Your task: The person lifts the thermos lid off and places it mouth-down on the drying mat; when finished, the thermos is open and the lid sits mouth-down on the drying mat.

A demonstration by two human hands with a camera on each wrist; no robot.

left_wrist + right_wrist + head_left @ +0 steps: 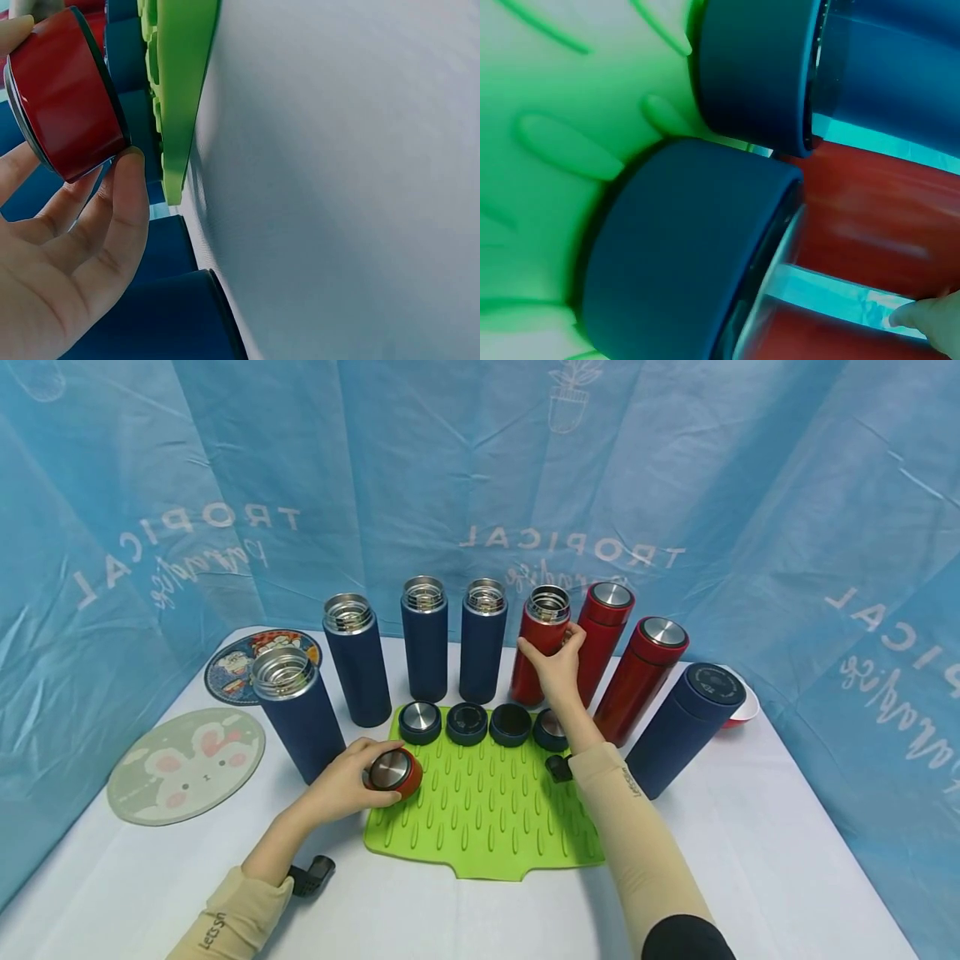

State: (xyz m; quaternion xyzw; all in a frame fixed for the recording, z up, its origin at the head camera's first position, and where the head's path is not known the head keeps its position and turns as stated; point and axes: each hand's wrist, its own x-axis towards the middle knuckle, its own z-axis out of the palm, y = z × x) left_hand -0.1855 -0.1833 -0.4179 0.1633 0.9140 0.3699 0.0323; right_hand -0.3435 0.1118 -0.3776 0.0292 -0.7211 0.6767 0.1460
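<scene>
My left hand pinches a red bottle lid with a silver top, over the left edge of the green mat. The left wrist view shows the thumb and fingertips around the lid's side. My right hand grips an uncapped red thermos near its neck, and the thermos stands upright at the back. Only a fingertip of that hand shows in the right wrist view, beside the red thermos. Along the mat's back edge sit several dark blue lids.
Several uncapped blue thermoses stand at the back and left. Two capped red thermoses and a capped blue thermos stand on the right. A rabbit placemat and a patterned round mat lie left; a bowl is partly hidden at right.
</scene>
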